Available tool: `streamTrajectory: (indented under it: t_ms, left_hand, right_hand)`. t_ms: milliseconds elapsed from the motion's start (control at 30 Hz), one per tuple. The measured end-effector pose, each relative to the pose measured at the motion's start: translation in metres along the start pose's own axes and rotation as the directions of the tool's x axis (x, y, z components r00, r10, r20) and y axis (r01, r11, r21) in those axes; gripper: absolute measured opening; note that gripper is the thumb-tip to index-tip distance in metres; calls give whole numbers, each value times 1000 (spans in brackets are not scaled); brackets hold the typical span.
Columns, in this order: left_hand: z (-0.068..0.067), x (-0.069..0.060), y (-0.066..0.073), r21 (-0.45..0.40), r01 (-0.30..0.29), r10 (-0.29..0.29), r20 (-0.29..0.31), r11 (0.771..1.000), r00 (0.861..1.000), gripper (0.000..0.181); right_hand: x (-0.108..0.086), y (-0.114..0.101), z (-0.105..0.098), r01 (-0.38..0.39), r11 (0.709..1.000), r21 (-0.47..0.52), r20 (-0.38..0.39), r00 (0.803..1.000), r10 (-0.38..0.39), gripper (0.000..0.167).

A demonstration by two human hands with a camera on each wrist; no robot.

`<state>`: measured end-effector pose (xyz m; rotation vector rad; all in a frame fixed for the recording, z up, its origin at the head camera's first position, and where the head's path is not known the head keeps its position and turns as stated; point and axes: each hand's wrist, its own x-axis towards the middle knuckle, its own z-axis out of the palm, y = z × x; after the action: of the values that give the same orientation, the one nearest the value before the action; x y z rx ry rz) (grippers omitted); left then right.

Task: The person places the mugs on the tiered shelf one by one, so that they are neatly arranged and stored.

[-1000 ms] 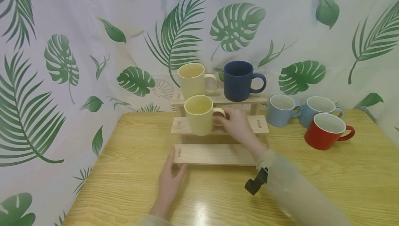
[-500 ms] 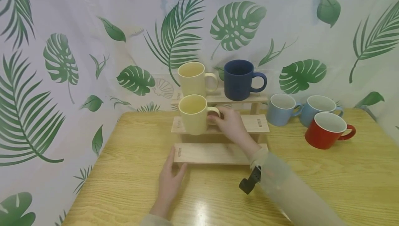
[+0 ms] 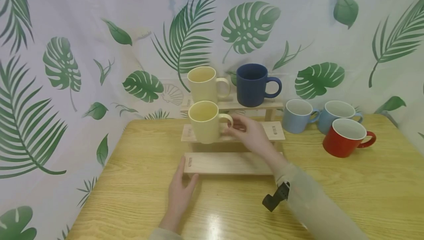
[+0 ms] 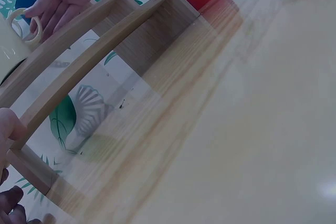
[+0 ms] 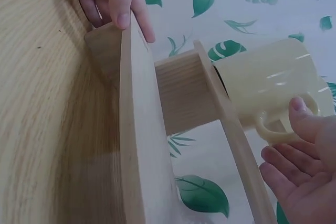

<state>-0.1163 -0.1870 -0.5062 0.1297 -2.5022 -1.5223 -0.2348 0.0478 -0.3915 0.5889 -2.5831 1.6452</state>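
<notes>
A pale yellow mug stands upright on the left part of the middle step of a wooden three-step rack. Beside its handle is my right hand, thumb and fingers spread apart; in the right wrist view the thumb tip overlaps the handle, and I cannot tell whether it touches. My left hand grips the left end of the lowest step, with thumb and fingers around the board's corner. On the top step stand another yellow mug and a dark blue mug.
Right of the rack, two light blue mugs and a red mug stand on the wood-grain table. A leaf-patterned sheet hangs close behind the rack. A black wrist camera sits on my right forearm.
The front yellow mug has shifted left along the middle step. My right hand has loosened from its handle and drawn slightly right. My left hand stays on the rack.
</notes>
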Motion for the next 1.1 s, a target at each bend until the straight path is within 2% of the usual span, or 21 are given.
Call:
streamTrajectory:
  t_ms: [133,333,500,600,700,800,933,1000,1100]
  left_hand:
    - [0,0,0,5,-1,1,-3,1000,1000,73]
    - [0,0,-1,1,-2,2,-1,1000,1000,74]
    - [-1,0,0,-5,2,-2,-2,1000,1000,74]
    - [-1,-1,0,-8,8,-8,-4,1000,1000,74]
    - [-1,-1,0,-8,10,-10,-6,1000,1000,74]
    - [-1,-1,0,-2,10,-10,-6,1000,1000,74]
    - [0,-1,0,9,12,-12,-10,1000,1000,74]
    - [0,0,0,11,12,-12,-12,1000,1000,74]
    - [0,0,0,4,13,-13,-14,1000,1000,73]
  right_hand:
    - [-14,6,-13,13,1000,19,-11,1000,-12,46]
    - [-37,17,-39,81,997,14,-38,996,-80,40]
    - [-54,33,-68,126,991,-37,-60,990,-129,39]
    - [-65,44,-88,141,982,-126,-108,982,-155,40]
    - [-76,56,-111,105,963,-248,-167,975,-150,40]
    - [-87,67,-134,35,932,-361,-213,970,-119,38]
    - [-97,86,-169,-18,891,-453,-269,956,-118,40]
    - [-101,98,-188,-35,875,-482,-308,942,-132,40]
    - [-107,116,-213,-114,850,-515,-363,927,-95,41]
